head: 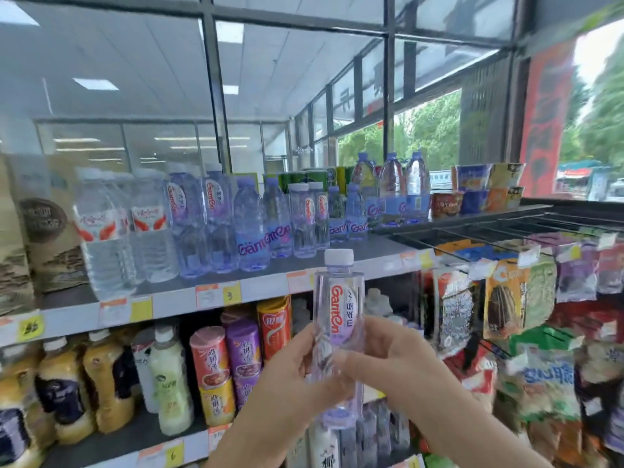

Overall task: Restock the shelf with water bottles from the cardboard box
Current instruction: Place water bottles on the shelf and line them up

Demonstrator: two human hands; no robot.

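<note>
Clear white-capped plastic water bottle (338,319) | gripped low by left hand (293,373), right hand (385,361) | risk: toppling stocked bottles (251,231) at front edge of grey shelf (371,249)

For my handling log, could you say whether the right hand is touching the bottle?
Touching: the head view shows the right hand gripping the bottle.

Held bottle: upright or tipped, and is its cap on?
Upright, capped. The bottle stands vertical, white cap on top, gripped low by the left hand and right hand.
</note>
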